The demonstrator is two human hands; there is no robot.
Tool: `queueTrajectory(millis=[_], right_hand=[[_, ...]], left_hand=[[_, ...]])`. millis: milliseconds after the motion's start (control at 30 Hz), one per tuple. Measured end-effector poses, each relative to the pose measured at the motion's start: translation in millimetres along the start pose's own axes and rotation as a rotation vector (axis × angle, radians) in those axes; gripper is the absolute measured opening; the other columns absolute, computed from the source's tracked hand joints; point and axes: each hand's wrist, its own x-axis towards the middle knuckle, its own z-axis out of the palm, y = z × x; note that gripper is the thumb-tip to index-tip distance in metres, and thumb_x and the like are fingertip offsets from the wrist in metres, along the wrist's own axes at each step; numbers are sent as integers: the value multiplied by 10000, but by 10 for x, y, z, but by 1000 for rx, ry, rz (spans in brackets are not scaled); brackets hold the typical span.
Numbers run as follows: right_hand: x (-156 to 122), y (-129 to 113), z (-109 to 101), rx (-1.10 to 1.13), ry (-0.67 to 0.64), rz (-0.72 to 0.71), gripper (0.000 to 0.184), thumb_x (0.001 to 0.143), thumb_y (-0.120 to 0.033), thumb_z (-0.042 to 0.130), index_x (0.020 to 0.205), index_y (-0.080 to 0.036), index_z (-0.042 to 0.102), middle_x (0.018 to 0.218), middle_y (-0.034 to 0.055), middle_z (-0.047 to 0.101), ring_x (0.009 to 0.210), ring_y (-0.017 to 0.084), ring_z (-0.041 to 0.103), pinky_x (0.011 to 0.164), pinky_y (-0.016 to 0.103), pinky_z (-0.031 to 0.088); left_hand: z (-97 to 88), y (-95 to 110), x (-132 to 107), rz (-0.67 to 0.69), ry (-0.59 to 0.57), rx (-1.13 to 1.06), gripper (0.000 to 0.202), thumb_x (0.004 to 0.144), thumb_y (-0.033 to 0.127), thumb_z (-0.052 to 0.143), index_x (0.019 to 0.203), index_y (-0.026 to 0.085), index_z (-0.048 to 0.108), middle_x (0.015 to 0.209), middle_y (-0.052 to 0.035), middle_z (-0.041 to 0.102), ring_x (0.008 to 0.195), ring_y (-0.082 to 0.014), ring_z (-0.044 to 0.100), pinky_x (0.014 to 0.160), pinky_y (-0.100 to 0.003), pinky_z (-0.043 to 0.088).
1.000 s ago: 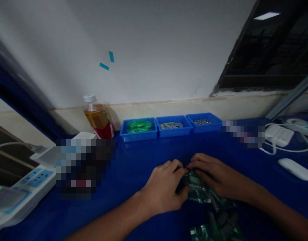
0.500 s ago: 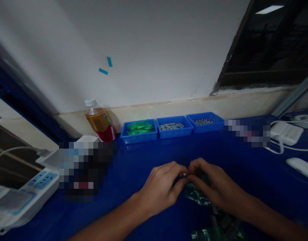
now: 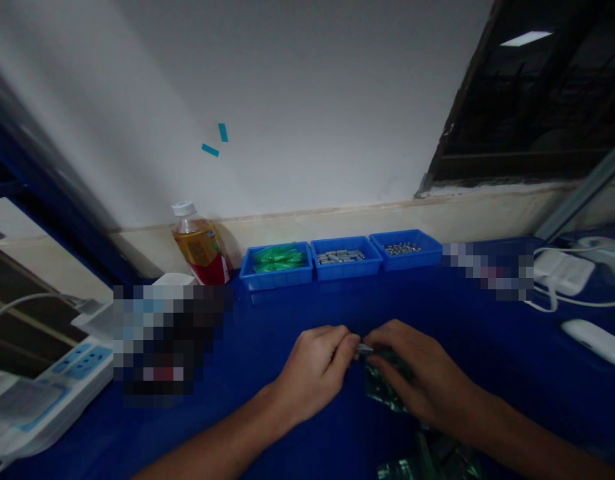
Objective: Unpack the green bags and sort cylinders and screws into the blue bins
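Observation:
In the middle of the table, my left hand is closed, pinching a small silvery metal piece between thumb and fingers. My right hand faces it, its thumb and forefinger closed around the other end of the piece. Shiny green plastic packaging shows under the right hand; whether the palm touches it cannot be told. Nearer the bottom edge lie more green packets with dark contents, partly hidden by the right forearm.
Along the wall stand three blue trays: one with green plastic pieces, one with metal cylinders, one with small metal parts. A drink bottle and a power strip are left; a white mouse and cables lie right.
My left hand has turned, its thumb now lying over the fingers, and more of the metal piece shows. Both hands have parted slightly. The view has shifted a little.

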Motion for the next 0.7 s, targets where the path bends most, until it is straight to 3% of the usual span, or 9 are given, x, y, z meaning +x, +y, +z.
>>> queueTrajectory(millis=[67,200,333,500,600,700], right_hand=[[14,6,-9,-62,5,16,49,904,-188,469,920,-199,514,801,18,574,730,149,525,667,288,398],[128,132,-74,-161,58,76,134,875,-221,474,752,-184,512,699,15,549,681,159,502,642,303,362],[422,347,-176,-192,-40,245,148,808,-243,510,677,-183,547,676,19,587,663,159,528,621,285,364],[937,608,-276,-363,-56,347,159,787,-292,526,725,-174,612,722,33,641,681,161,562,607,258,366],[1232,829,-322,-481,-69,371,195,801,-264,504,854,-150,654,857,70,674,820,182,580,697,249,381],[1474,1067,-343,-513,-153,428,190,769,-245,550,837,-135,689,836,84,690,789,182,589,678,241,385]], left_hand=[[0,-1,8,-6,-18,-7,378,967,334,300,693,168,501,646,6,550,619,-114,537,611,-225,383],[5,15,16,-41,-75,28,266,951,355,357,950,186,562,736,8,602,668,-128,563,623,-234,397],[8,56,-14,3,-153,183,294,875,425,485,1049,207,577,797,-2,605,699,-151,568,602,-246,406],[3,98,-46,119,-214,375,470,739,529,625,1121,258,579,985,-34,571,892,-231,565,728,-341,459],[10,84,-38,134,-224,392,469,766,471,620,1182,268,543,1033,-34,559,923,-234,556,745,-351,472],[21,57,-29,131,-208,382,424,792,444,603,1161,244,539,1045,-40,560,936,-231,551,770,-353,471]])
